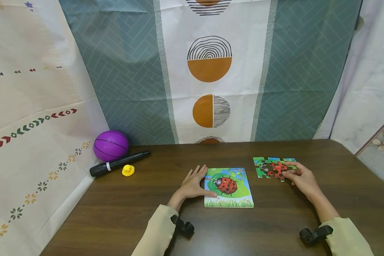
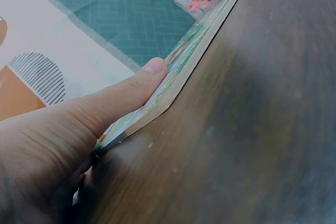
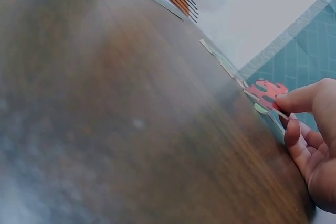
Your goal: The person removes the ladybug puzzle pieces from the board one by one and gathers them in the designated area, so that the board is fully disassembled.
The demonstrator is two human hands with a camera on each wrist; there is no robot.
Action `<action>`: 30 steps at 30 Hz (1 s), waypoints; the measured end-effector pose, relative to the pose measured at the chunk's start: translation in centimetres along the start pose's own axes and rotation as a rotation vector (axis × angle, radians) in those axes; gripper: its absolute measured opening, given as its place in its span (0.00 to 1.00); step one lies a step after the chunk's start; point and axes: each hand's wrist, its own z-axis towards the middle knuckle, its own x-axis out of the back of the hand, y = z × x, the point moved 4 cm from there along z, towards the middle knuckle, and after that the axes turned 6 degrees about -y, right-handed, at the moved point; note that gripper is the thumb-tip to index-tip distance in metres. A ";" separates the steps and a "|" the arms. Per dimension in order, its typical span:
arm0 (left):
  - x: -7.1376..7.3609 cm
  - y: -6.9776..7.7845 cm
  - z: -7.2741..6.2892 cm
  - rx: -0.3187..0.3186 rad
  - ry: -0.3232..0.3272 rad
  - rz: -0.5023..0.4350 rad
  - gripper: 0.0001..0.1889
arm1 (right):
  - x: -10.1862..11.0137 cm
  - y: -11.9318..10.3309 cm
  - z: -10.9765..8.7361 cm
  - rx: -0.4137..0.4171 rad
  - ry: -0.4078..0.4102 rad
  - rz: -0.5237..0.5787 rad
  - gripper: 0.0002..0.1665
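Observation:
A square ladybug puzzle board [image 1: 229,188] lies flat on the table, showing a red beetle on a green leaf. My left hand [image 1: 192,185] rests at its left side with fingers spread. In the left wrist view the thumb [image 2: 142,83] lies across the board's top face near a corner. Farther right, my right hand [image 1: 302,179] pinches a red puzzle piece with black spots [image 3: 266,92] between thumb and fingertip. That piece is tilted up over several loose puzzle pieces [image 1: 263,168] in green, blue and red, some partly hidden by the hand.
At the table's back left sit a purple ball [image 1: 110,146], a black flashlight-like stick [image 1: 120,163] and a yellow rubber duck [image 1: 128,170]. A patterned cloth [image 1: 140,71] hangs behind the brown wooden table [image 1: 121,220]. Each wrist carries a black camera mount.

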 end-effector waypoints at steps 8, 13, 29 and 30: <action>0.2 0.2 0.1 0.001 0.005 -0.009 0.58 | -0.1 -0.2 0.0 0.000 0.014 -0.109 0.28; 0.2 0.2 0.0 0.005 -0.002 0.003 0.59 | -0.2 -0.2 0.1 0.011 0.033 -0.150 0.26; -0.1 -0.1 0.0 0.018 -0.004 -0.007 0.58 | -0.6 -0.4 0.1 0.021 -0.059 -0.226 0.27; -0.1 0.0 0.0 0.018 -0.004 -0.009 0.58 | -0.5 -0.4 0.1 0.021 -0.059 -0.226 0.27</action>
